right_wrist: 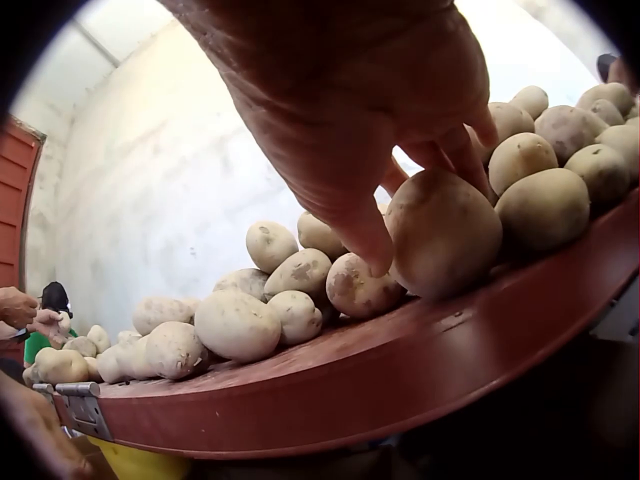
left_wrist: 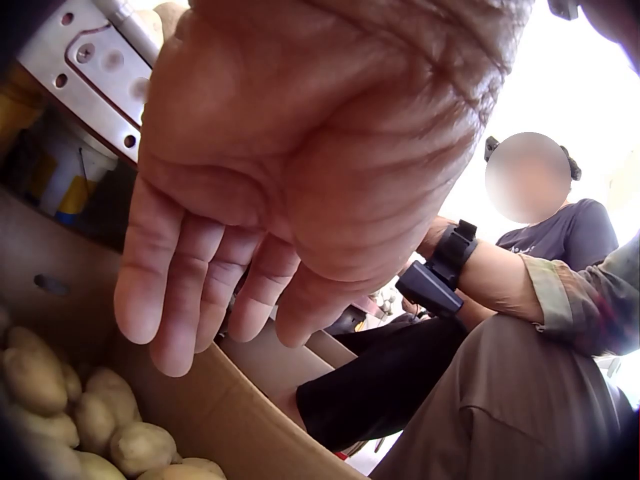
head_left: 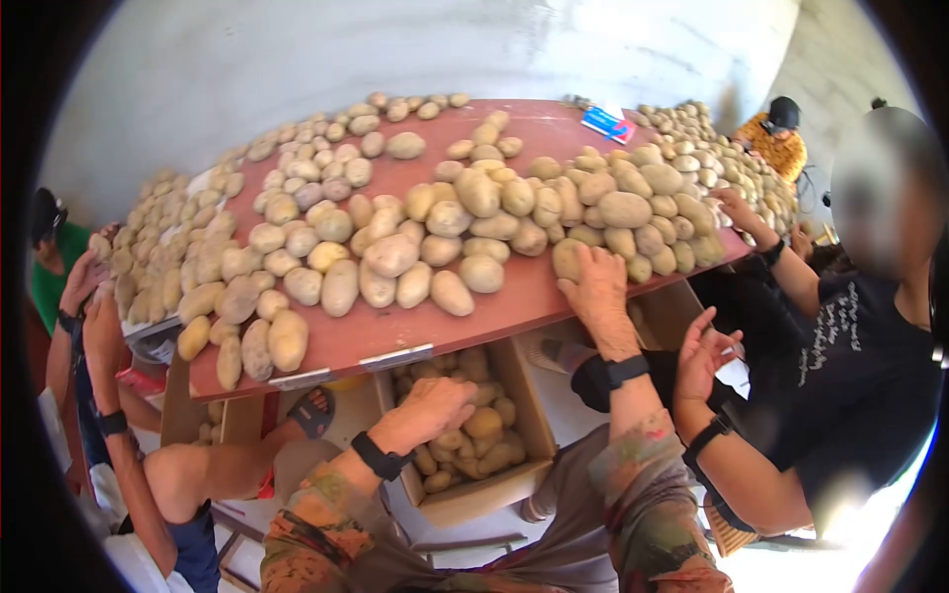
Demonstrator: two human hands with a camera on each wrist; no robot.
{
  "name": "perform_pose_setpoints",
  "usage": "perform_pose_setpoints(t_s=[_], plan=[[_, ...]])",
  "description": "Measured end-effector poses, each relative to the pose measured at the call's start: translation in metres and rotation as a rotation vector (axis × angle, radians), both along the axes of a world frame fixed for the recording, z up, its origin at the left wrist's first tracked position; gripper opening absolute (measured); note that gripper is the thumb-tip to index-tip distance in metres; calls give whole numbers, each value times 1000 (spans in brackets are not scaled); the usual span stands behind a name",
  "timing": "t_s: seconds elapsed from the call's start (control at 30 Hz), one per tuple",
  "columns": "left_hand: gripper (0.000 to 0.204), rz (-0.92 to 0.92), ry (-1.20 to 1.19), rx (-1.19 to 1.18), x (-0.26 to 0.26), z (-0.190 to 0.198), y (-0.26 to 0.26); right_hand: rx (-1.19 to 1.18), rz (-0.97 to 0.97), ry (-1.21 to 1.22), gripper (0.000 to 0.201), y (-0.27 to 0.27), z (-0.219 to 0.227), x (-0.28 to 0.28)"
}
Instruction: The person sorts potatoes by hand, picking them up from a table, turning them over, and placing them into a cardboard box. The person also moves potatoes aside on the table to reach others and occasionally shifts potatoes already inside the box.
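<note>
In the head view my left hand [head_left: 428, 410] is over a cardboard box [head_left: 539, 420] of potatoes [head_left: 484, 423]; the left wrist view shows its palm and loosely extended fingers with nothing held. My right hand [head_left: 600, 292] is at the front edge of the red table [head_left: 499, 318], its fingers around a potato [head_left: 567, 259]. From the right wrist view, thumb and fingers lie on either side of that potato [right_wrist: 443, 235], which rests on the tabletop beside others.
Potatoes [head_left: 392, 255] are heaped along the table. A blue and white packet [head_left: 608, 125] lies at the back. People sit at both sides, one in a black shirt [head_left: 860, 366] at right, with a hand [head_left: 704, 356] near my right forearm. Another box [head_left: 242, 420] stands at left.
</note>
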State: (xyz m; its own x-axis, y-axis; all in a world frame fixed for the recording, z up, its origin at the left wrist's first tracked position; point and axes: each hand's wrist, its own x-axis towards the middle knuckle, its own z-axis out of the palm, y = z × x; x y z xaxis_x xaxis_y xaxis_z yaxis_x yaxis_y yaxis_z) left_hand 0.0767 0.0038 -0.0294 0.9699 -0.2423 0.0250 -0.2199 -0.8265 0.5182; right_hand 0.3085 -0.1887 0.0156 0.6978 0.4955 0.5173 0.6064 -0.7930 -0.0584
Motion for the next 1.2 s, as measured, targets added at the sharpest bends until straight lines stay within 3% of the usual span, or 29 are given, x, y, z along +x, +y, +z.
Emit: perform_pose_setpoints(t_s=[0.3,0.4,0.5,0.7,1.0,1.1,1.2], plan=[[19,1,45,14,-2,17,-1,-21,-34,23,60,6,0,-2],[17,1,4,-4,-3,14,-1,44,-12,115,61,6,6,-5],[15,18,-38,-37,-3,10,-1,205,28,361,62,7,12,-14],[15,15,-37,-39,-2,9,-1,23,-12,440,66,13,24,-34],[20,12,72,8,-2,17,-3,82,36,408,66,26,14,-42],[20,19,73,26,-2,21,-3,38,15,478,64,26,23,-43],[19,24,48,37,-3,20,0,145,52,651,62,19,36,-44]])
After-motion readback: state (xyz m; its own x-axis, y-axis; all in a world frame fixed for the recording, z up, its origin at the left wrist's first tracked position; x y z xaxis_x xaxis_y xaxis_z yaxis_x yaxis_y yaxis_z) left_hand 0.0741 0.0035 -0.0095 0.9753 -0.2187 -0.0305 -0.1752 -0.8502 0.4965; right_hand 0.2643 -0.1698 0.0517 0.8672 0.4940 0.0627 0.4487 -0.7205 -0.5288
